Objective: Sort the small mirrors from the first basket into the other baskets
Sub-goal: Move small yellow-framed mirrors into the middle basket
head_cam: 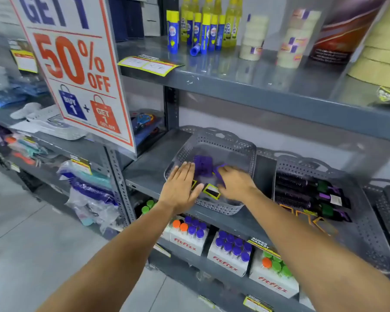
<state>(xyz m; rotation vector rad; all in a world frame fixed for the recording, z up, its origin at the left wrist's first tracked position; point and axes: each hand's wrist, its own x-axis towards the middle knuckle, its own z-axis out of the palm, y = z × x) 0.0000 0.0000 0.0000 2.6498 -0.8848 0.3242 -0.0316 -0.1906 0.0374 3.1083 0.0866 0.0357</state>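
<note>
Fingers (221,171) touch purple mirror (202,165) inside basket (241,152).

2 bare forearms lead to the left hand (181,188) and right hand (235,183). No sleeves reach the wrists; both wrists seem unadorned, though motion blur softens the fingers.

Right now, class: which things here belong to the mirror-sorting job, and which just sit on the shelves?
Job: grey basket, purple mirrors, yellow-framed mirror, left hand, right hand, neighbouring basket.

Bystanders: glue sticks, tape rolls, sale sign, bottle boxes.
</note>
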